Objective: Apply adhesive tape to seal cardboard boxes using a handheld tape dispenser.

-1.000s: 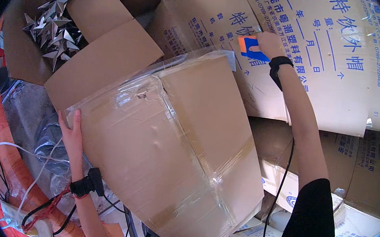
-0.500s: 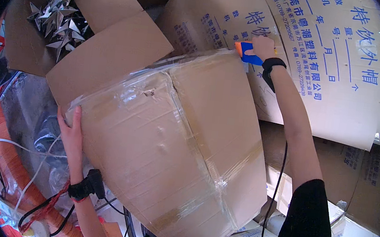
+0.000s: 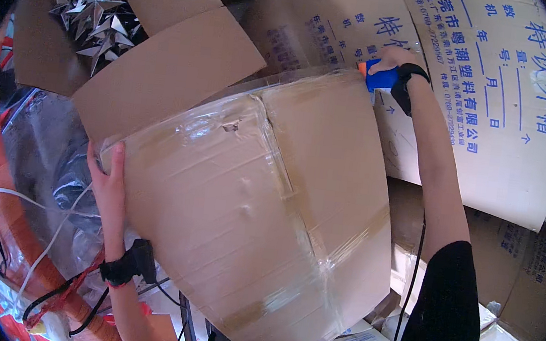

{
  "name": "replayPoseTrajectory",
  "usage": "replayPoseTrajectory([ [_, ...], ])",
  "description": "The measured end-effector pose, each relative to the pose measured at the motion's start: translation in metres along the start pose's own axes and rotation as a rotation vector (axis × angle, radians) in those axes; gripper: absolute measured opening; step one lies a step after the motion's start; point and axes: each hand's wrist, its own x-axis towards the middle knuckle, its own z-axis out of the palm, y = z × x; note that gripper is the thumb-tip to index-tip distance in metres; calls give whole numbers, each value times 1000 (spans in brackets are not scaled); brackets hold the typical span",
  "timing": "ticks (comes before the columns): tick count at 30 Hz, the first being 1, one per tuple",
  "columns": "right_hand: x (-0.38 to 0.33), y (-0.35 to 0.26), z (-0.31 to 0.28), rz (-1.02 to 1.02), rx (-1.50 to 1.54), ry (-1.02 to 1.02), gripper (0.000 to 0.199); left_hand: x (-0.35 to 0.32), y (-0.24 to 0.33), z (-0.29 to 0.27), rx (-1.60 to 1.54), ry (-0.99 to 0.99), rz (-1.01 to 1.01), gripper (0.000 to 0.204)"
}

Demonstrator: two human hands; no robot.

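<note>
A large brown cardboard box (image 3: pixel 199 229) fills the middle, closed, with clear tape along its seams and a small tear near its far edge. At its far left corner my left hand (image 3: pixel 109 182) grips the edge, thumb on the top face and fingers down the side. My right hand (image 3: pixel 399 58) is closed around a blue and orange tape dispenser (image 3: pixel 383 80) at the box's far right corner. A strip of clear tape runs along the far edge. The dispenser's underside is hidden. Both wrists wear black bands.
Behind the box, an open carton (image 3: pixel 169 74) holds several shiny silver star-shaped pieces (image 3: pixel 104 23). Large cartons with blue print (image 3: pixel 491 148) stand at the right. An orange-wrapped curved rail (image 3: pixel 9 208), cables and plastic bags (image 3: pixel 73 181) lie on the left.
The view has shifted slightly, so most things sit a little to the right. My right hand keeps the dispenser at the far right corner; my left hand stays on the box.
</note>
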Motion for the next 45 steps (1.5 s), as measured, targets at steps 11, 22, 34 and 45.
replayPoseTrajectory([
  [11,0,-32,-16,9,-39,56,63,2,1,-3,26,2,-20,71],
  [22,-17,-32,-19,108,25,35,63,3,4,-2,-24,-13,-38,71],
  [34,-19,-61,22,166,54,171,59,6,-5,-9,4,-7,-19,69],
  [45,-26,-51,47,371,64,440,39,3,0,0,-22,3,-23,69],
])
